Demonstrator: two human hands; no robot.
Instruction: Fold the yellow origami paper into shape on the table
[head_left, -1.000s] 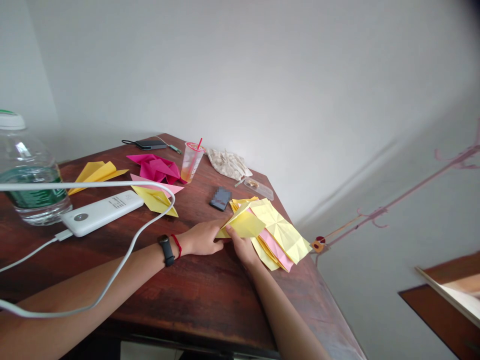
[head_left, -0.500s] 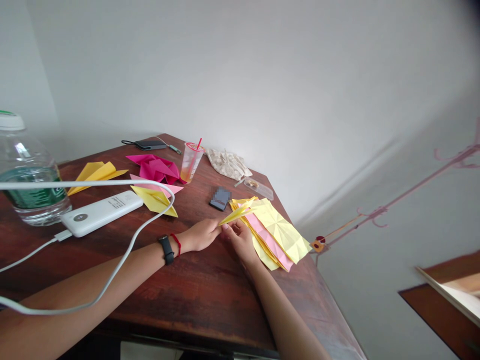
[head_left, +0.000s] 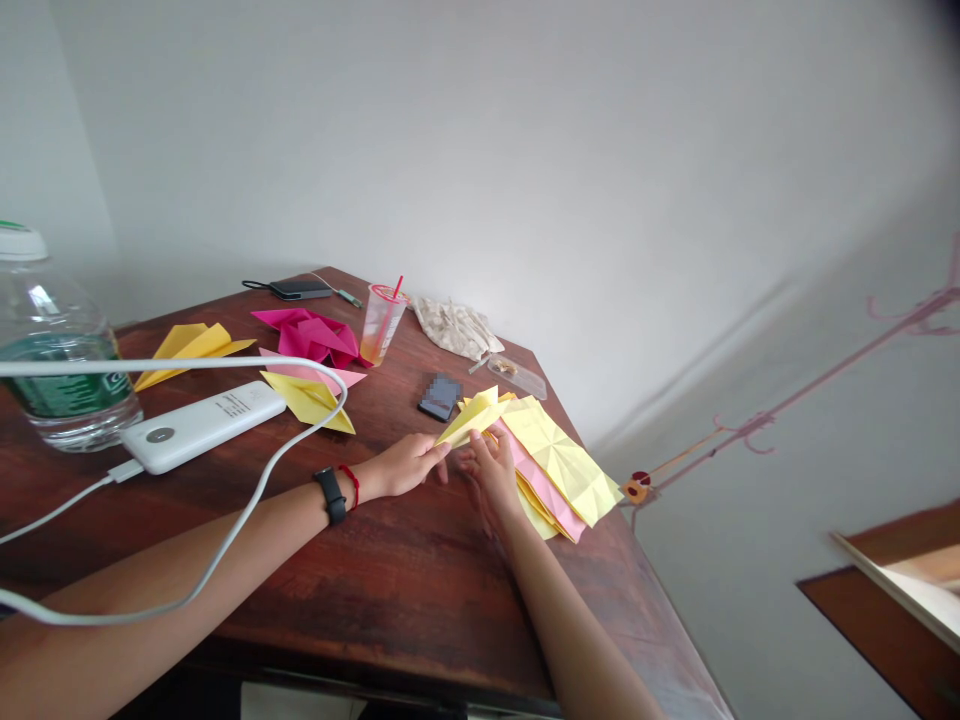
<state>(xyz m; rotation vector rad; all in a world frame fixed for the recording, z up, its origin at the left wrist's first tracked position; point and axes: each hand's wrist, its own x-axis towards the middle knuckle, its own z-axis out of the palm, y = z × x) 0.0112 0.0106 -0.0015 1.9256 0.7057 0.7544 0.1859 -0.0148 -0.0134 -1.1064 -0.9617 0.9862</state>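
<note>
Left hand and right hand both pinching some folded yellow paper, creased origami sheets just right of the grip, plastic drink cup beyond-left.

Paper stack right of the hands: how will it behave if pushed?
The paper stack will probably slide apart: edges are uneven and nothing visibly binds the layers. It's likely light and flexible, being thin sheets. The top sheet may bend along its many creases rather than lie flat.
</note>
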